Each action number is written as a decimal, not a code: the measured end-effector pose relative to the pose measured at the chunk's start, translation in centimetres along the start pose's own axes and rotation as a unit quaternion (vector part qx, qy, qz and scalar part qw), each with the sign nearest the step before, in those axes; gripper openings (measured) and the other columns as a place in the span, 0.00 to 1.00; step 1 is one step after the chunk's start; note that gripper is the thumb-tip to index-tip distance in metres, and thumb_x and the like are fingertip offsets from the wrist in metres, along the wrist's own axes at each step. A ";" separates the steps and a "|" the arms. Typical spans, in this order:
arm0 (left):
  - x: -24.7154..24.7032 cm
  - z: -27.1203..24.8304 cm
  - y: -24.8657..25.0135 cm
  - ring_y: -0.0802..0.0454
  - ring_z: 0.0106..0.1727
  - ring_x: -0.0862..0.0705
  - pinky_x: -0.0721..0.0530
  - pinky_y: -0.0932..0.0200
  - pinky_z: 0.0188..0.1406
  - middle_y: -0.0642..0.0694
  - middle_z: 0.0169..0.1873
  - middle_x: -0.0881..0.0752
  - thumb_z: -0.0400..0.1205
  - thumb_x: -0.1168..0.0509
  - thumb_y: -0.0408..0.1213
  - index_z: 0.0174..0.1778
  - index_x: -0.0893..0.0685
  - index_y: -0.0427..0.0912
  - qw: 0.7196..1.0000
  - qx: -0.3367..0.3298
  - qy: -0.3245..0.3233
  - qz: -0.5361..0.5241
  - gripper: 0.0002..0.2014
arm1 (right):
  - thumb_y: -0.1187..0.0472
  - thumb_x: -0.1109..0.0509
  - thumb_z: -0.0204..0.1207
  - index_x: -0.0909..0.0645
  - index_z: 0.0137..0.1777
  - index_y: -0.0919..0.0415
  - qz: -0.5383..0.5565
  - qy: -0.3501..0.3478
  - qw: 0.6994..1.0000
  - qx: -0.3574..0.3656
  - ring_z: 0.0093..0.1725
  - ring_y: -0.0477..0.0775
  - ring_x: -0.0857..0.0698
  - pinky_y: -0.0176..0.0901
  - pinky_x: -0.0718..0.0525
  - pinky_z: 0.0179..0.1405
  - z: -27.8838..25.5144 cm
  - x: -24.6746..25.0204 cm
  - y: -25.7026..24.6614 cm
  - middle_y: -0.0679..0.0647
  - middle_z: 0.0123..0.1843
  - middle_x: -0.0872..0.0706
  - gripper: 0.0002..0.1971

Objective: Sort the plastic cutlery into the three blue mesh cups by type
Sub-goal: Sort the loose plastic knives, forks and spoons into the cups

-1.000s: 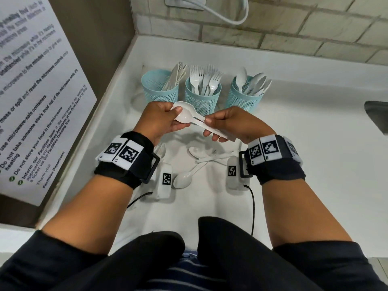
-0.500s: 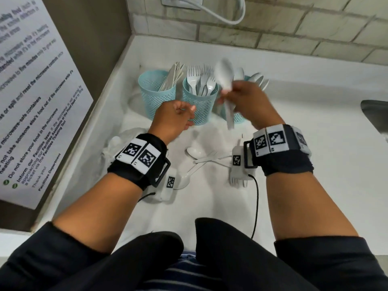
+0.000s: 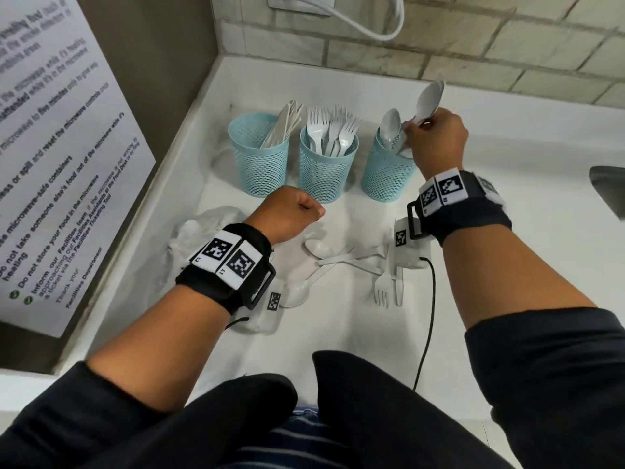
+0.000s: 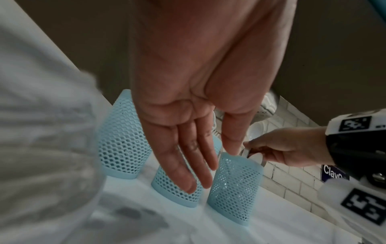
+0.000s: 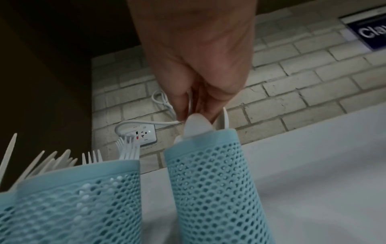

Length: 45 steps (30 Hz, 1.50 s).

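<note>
Three blue mesh cups stand in a row: the left cup (image 3: 260, 164) has knives, the middle cup (image 3: 326, 174) has forks, the right cup (image 3: 384, 174) has spoons. My right hand (image 3: 419, 126) hovers over the right cup and pinches a white spoon (image 3: 429, 99) by its handle, bowl up and handle pointing down into the cup. In the right wrist view the fingers (image 5: 183, 105) pinch the handle just above the spoon cup (image 5: 213, 181). My left hand (image 3: 304, 211) hangs in front of the middle cup and holds nothing; its fingers (image 4: 188, 165) are straight in the left wrist view.
Loose spoons (image 3: 318, 248), a fork (image 3: 382, 289) and a knife (image 3: 399, 289) lie on the white counter (image 3: 507, 265) between my wrists. A crumpled plastic bag (image 3: 203, 231) lies at the left. A sink edge (image 3: 608, 191) is at the right, a brick wall behind.
My left hand let go of the spoon and drew back toward the counter. My right hand carried the spoon up and right, from the middle to above the right cup.
</note>
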<state>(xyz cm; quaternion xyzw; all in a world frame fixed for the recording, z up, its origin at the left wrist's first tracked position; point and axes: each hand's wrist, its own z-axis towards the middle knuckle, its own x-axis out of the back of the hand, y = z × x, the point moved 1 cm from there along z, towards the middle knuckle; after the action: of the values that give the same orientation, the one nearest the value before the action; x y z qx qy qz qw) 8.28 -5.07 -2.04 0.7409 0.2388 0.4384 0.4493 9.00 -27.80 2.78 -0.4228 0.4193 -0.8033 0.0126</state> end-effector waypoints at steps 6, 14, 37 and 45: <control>-0.8 -0.3 -0.2 0.49 0.56 0.15 0.23 0.60 0.60 0.42 0.53 0.12 0.78 0.32 0.35 0.53 0.13 0.35 0.998 -0.004 -0.026 0.064 0.11 | 0.64 0.34 0.74 0.21 0.63 0.67 -0.018 -0.019 1.000 0.013 0.59 0.56 0.16 0.27 0.29 0.47 0.3 0.7 0.2 0.61 0.57 0.13 0.17; -1.8 -1.3 -0.2 0.52 0.67 0.23 0.30 0.65 0.61 0.46 0.67 0.22 0.74 0.26 0.42 0.68 0.23 0.45 0.958 -0.006 -0.122 0.260 0.26 | 0.68 0.35 0.72 0.14 0.47 0.68 -0.064 -0.010 0.998 0.001 0.32 0.43 0.16 0.39 0.19 0.43 -1.2 5.4 0.4 0.63 0.48 0.11 0.09; -2.6 -1.4 -1.0 0.44 0.66 0.23 0.27 0.55 0.63 0.41 0.66 0.20 0.77 0.31 0.37 0.68 0.24 0.39 0.910 -0.014 -0.109 0.399 0.23 | 0.57 0.19 0.64 0.24 0.29 0.63 -0.245 -0.397 0.876 -0.126 0.36 0.56 0.19 0.36 0.27 0.29 -9.1 -0.2 3.9 0.57 0.34 0.18 0.16; -2.2 -1.1 -1.1 0.41 0.63 0.21 0.25 0.56 0.55 0.38 0.61 0.19 0.79 0.33 0.36 0.63 0.24 0.34 0.922 0.007 -0.107 0.371 0.18 | 0.63 0.26 0.66 0.25 0.27 0.63 -0.231 -0.355 0.894 -0.149 0.29 0.54 0.21 0.34 0.26 0.26 -9.4 -1.9 3.9 0.53 0.15 0.21 0.12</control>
<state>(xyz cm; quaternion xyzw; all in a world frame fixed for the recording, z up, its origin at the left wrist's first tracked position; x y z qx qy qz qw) 6.29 -5.69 -3.70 0.8220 -0.0998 0.4901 0.2722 2.46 -23.36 -3.91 -0.7615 0.3918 -0.5086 -0.0887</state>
